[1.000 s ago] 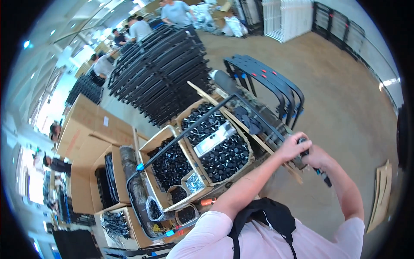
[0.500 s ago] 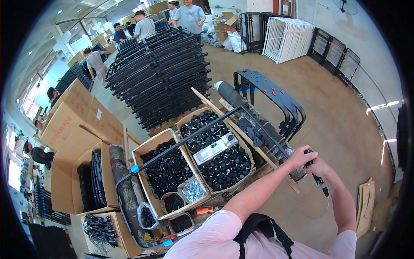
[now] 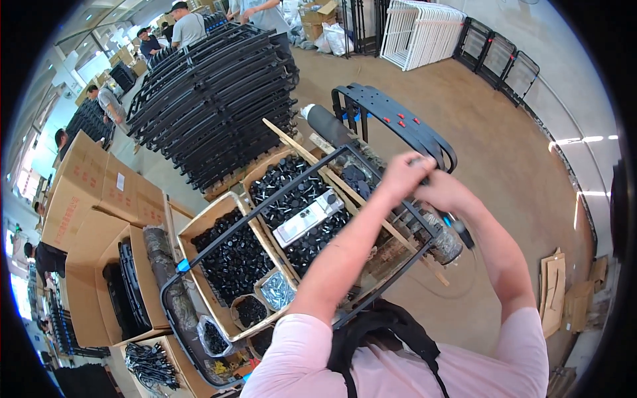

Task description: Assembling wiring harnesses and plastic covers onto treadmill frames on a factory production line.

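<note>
My left hand (image 3: 402, 179) and my right hand (image 3: 446, 192) are close together over the right end of a black tubular frame (image 3: 265, 206). The fingers of both are closed. A black corded hand tool with a blue band (image 3: 459, 230) juts out below my right hand, which grips it. Whatever lies between my left fingers is hidden. The frame rests across wooden bins, with a blue piece (image 3: 182, 265) on its left part. Just beyond my hands stand curved black tube frames (image 3: 378, 106) with small red parts.
Bins of black-headed bolts (image 3: 229, 255) and a small tub of silvery screws (image 3: 277, 290) lie under the frame. A pale metal box (image 3: 308, 217) sits on the bolts. Stacked black frames (image 3: 212, 99) rise behind; cartons (image 3: 99, 179) stand left. Several people work farther back.
Both hands have moved up and left with the tool, from beyond the frame's right bar to over its far right part. The view has shifted, and the frame's near right corner now shows.
</note>
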Tool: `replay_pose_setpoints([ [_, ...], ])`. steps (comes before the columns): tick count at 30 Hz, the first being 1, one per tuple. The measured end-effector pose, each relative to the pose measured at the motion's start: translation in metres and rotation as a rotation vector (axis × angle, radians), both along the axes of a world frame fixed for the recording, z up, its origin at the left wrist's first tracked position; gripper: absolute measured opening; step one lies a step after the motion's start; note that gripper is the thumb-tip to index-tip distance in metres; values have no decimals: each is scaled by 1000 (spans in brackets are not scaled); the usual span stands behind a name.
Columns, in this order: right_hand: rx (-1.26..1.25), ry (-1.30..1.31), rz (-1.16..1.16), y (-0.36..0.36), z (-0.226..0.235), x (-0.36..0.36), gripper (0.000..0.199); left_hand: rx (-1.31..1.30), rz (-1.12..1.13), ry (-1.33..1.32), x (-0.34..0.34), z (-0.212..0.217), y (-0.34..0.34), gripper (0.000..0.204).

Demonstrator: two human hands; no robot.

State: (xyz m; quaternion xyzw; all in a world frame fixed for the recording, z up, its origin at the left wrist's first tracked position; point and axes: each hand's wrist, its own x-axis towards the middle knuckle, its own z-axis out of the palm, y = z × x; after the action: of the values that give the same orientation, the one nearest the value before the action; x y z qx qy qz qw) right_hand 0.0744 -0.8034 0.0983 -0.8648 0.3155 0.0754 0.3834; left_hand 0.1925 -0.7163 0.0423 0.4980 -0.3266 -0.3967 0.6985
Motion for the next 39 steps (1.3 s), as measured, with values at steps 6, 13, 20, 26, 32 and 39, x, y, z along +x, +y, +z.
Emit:
replay_pose_setpoints([
  [6, 37, -38, 146, -28, -14, 174, 38, -55, 273, -12, 161, -23, -15, 29],
  [13, -99, 74, 239, -51, -22, 275, 30, 15, 424, 106, 240, -41, -40, 27],
  [20, -113, 132, 290, -59, -37, 297, 32, -5, 484, 165, 260, -75, -49, 28],
  [26, -130, 203, 336, -56, -33, 305, 29, -40, 461, 230, 263, -81, -48, 30],
  [32, -112, 188, 353, -61, -43, 303, 30, -51, 491, 174, 261, -86, -48, 29],
  [39, -85, 165, 334, -64, -57, 300, 33, -50, 490, 162, 250, -90, -50, 27],
])
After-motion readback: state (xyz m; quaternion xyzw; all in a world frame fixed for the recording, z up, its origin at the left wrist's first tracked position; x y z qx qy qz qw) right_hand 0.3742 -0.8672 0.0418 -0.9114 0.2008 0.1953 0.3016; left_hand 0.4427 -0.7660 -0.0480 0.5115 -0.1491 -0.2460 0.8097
